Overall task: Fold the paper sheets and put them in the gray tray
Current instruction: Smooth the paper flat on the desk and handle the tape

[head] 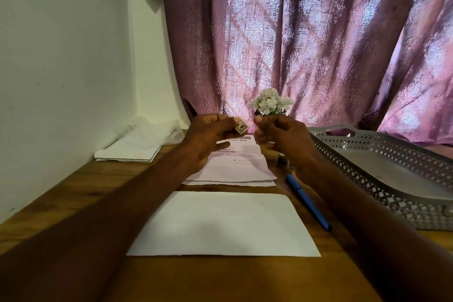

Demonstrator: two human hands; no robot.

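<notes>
A plain white folded sheet point(224, 224) lies on the wooden table close to me. Beyond it sits a printed sheet point(241, 167) on top of another white sheet. The gray perforated tray point(382, 171) stands to the right with nothing in it. My left hand point(210, 137) is raised over the printed sheet and pinches a small stamp-like square point(241, 127) between thumb and fingers. My right hand point(284, 137) is held up just to its right, fingers curled; whether it holds anything I cannot tell.
A blue pen point(307, 201) lies between the sheets and the tray. A stack of white envelopes or papers point(130, 152) rests by the left wall under clear plastic. White flowers point(270, 103) stand behind my hands before a pink curtain.
</notes>
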